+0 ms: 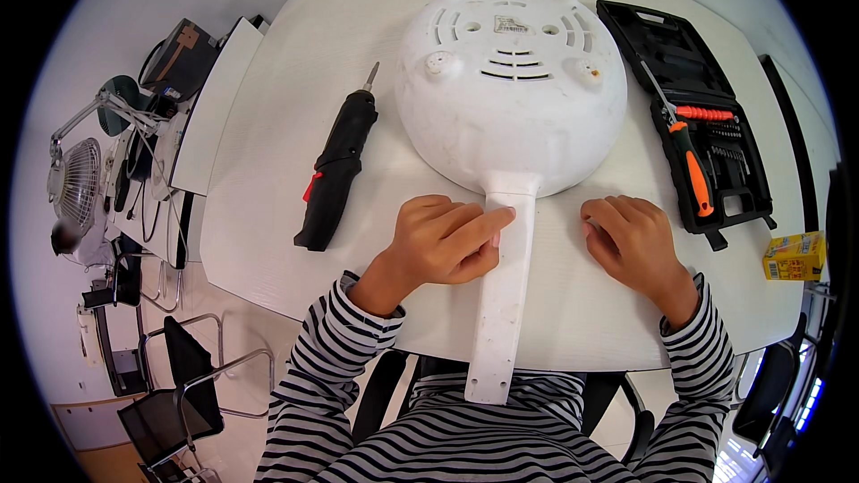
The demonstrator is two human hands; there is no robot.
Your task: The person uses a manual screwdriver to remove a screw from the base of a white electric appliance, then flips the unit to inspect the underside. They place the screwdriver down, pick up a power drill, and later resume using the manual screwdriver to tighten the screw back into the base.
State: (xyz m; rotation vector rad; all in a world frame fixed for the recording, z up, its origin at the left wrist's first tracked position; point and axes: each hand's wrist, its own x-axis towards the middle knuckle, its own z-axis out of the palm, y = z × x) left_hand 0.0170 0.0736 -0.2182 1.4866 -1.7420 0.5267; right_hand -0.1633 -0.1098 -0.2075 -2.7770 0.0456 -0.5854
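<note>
A white electric pan [510, 116] lies upside down on the table, its vented underside, small feet and label facing up. Its long white handle [503, 304] points toward me, past the table's near edge. My left hand [445, 240] is closed beside the handle, with the index fingertip laid on top near the pan body. To the right of the handle, my right hand [633, 243] rests on the table with fingers loosely curled; no object shows in it. A black power screwdriver [340, 165] with a red trigger lies left of the pan, bit pointing away.
An opened black tool case [707, 116] sits at the right, with bits and an orange-and-black screwdriver [693, 170] across it. A yellow carton [794, 257] is by the table's right edge. Chairs [183, 376] and a fan [79, 181] stand off to the left.
</note>
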